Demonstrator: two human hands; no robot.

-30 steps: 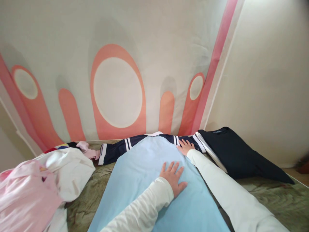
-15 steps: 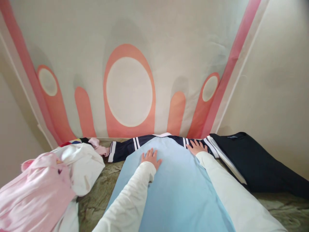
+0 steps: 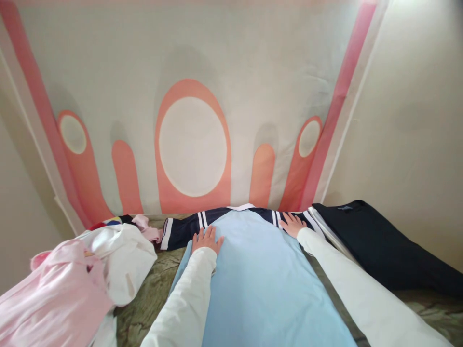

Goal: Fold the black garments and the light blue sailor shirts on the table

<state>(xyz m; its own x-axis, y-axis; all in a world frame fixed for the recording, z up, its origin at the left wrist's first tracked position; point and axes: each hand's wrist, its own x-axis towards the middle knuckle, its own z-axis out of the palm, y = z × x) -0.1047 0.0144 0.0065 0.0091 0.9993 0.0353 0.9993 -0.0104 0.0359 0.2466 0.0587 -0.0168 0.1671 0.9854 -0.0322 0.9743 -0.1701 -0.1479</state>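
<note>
A light blue shirt with navy, white-striped sleeves lies flat on a greenish bed cover. My left hand rests flat at its left shoulder, fingers stretched out, where the blue cloth meets the navy sleeve. At the right shoulder lies my right hand, also flat with fingers spread, on the other navy sleeve. Both arms wear white long sleeves.
A heap of pink and white clothes lies at the left. A folded black garment lies at the right against the beige wall. A wall hanging with orange arches stands right behind the bed.
My left hand slid from the middle of the blue shirt up and leftward to its left shoulder. The right hand stayed at the right shoulder. The view shifted slightly.
</note>
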